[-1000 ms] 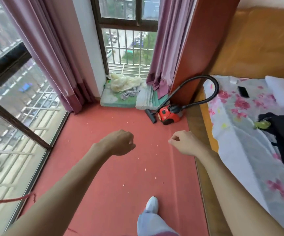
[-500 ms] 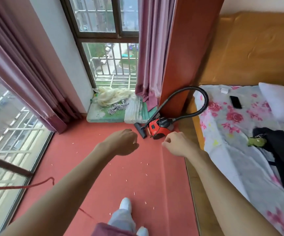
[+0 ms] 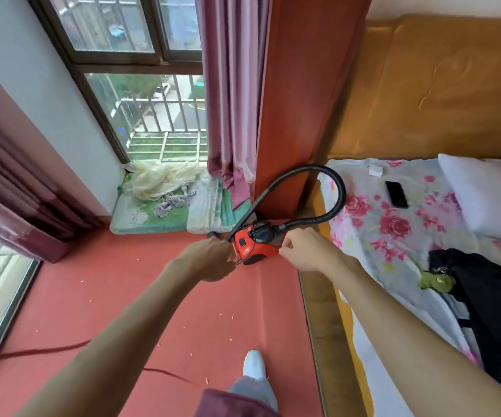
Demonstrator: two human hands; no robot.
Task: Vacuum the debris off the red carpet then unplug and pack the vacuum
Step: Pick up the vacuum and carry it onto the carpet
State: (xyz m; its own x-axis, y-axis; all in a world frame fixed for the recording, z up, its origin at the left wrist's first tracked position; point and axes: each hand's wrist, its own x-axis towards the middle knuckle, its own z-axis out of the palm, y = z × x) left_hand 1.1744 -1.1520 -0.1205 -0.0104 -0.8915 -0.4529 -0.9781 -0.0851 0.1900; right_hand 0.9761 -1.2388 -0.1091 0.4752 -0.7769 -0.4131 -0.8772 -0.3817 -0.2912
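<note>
Our two hands are held apart above the red carpet [image 3: 117, 296], with the red vacuum [image 3: 253, 246] just beyond and between them. The left hand [image 3: 210, 261] covers most of the nozzle [image 3: 213, 234]. Its fingers are turned away from us, so we cannot tell whether it grips anything. The right hand [image 3: 306, 251], fingers loosely curled, holds nothing we can see. The black hose [image 3: 335, 188] loops up beyond the right hand. Pale debris [image 3: 231, 317] dots the carpet between our forearms. A thin red cord [image 3: 47, 352] passes under the left forearm and is cut off at the frame's edge.
</note>
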